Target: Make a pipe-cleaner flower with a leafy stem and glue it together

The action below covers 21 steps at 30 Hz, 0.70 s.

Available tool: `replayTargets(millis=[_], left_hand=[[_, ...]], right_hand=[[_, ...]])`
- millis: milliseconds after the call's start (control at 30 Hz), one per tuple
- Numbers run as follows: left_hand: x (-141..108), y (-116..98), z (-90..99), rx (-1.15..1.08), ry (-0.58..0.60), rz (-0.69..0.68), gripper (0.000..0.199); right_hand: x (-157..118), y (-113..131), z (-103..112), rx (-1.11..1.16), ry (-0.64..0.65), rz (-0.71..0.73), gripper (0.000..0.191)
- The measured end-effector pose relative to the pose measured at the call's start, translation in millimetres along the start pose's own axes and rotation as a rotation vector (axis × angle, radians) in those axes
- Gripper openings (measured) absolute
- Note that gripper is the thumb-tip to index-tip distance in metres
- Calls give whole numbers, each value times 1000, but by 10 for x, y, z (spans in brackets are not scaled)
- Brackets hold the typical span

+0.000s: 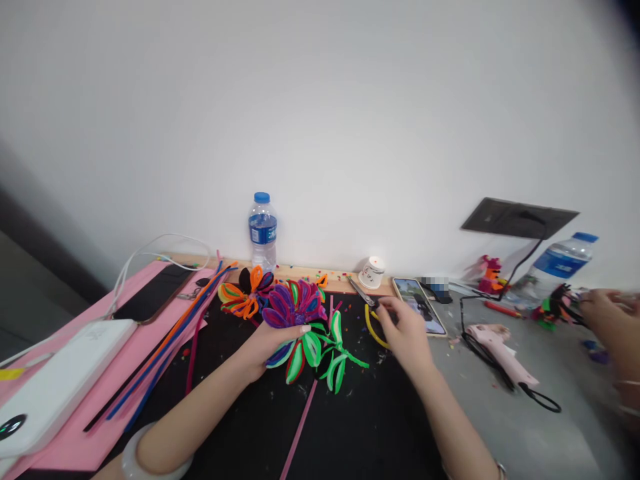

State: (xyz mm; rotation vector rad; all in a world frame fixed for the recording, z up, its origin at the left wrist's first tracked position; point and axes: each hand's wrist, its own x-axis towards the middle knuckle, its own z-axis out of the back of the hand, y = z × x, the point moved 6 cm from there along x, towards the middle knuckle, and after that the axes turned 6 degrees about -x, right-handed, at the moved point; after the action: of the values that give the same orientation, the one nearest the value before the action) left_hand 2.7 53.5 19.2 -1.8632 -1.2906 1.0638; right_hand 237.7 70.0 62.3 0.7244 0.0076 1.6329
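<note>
My left hand [265,343] is closed around a fuzzy pipe-cleaner flower [295,307] with purple, red and blue petals. Green-and-white leaf loops [337,353] lie against its right side, and a pink stem [301,423] runs down toward the front edge. My right hand [403,330] has its fingers curled on the dark handle end of a pair of scissors [362,291], whose blades point up and left. A yellow curved strip [373,328] passes beside those fingers; whether it belongs to the scissors I cannot tell. Behind the held flower is an orange pipe-cleaner flower [247,293].
Against the wall stand a water bottle [263,233] and a paper cup [371,272]. On the left are a power bank [60,380], a dark phone [153,293] and loose pipe cleaners [173,333]. Another phone [420,307], a pink glue gun [503,357] and another person's hand [607,317] are right.
</note>
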Motion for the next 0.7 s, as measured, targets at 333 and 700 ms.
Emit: replayTargets(millis=[333,700], left_hand=[[-5,-8,-8,8,-17,-18,52],[-26,-6,-27,-2,-33,-13,57]], right_hand=[[-328,403,-395,361,347,105,29],[-357,313,-615,826,488,-203,16]])
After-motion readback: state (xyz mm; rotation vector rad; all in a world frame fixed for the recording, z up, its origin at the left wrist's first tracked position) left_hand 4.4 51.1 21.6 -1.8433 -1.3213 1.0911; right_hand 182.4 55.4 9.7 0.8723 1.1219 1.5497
